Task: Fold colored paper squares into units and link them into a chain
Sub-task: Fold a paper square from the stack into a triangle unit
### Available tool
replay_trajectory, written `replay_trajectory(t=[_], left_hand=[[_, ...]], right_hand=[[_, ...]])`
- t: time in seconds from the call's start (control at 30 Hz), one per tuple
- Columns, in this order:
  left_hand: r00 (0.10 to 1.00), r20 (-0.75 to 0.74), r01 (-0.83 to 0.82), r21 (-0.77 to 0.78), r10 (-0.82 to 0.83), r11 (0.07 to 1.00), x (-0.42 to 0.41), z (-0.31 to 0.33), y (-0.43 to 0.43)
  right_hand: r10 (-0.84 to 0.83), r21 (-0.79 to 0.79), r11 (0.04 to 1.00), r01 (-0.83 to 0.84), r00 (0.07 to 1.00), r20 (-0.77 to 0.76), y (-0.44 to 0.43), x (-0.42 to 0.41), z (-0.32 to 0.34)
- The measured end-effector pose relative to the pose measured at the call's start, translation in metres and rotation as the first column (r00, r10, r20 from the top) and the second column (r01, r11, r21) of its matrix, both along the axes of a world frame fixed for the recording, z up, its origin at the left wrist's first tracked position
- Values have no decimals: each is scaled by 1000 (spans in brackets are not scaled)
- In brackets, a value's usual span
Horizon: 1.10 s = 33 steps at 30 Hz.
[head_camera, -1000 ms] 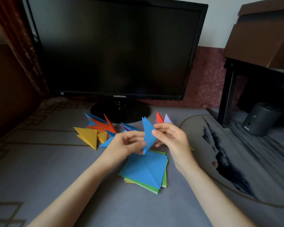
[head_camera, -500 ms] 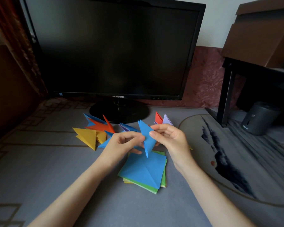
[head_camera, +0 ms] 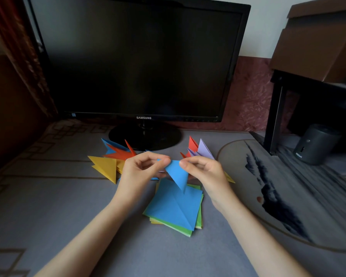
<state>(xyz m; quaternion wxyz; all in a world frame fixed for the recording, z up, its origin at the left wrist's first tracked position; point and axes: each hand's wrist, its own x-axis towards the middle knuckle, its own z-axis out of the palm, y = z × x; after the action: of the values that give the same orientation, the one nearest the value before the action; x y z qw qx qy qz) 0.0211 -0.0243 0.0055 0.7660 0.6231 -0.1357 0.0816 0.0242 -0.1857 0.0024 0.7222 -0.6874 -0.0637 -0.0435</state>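
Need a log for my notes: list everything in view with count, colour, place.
monitor: one, black, back centre
stack: one, blue top, green and yellow beneath, front centre
blue unit: one, blue, held above stack
left pile: several units, yellow, orange, blue, back left of stack
right pile: few units, red, lilac, yellow, back right of stack
box: one, brown, upper right
cylinder: one, dark grey, far right
left hand: pinches blue unit's left corner
right hand: pinches its right corner

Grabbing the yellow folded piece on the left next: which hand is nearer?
Left. The left hand sits right of the yellow piece; the right hand is farther right, past the blue piece.
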Motion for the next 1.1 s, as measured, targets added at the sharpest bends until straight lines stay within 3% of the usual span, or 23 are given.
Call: replay_trajectory(t=[0.13,0.4,0.63,0.77,0.9,1.1], left_hand=[[1000,9,8,-28,-8,1000,-2,1,-3],[998,-63,2,178,9,984,6,-7,2],[994,72,-93,250,77,964,7,-10,2],[992,81,-117,251,99,961,7,-8,2],[990,50,-140,360,130,922,11,-14,4],[995,95,-61,389,26,919,6,-14,1]], right_hand=[[-21,34,999,22,1000,-9,-2,2,0],[-13,-86,996,21,996,87,-4,4,-5],[16,-84,996,-12,999,40,-3,4,-6],[0,-109,994,5,999,40,-2,6,-9],[-9,-177,984,20,998,64,-4,8,-12],[109,-296,952,-73,989,104,-2,3,-11]])
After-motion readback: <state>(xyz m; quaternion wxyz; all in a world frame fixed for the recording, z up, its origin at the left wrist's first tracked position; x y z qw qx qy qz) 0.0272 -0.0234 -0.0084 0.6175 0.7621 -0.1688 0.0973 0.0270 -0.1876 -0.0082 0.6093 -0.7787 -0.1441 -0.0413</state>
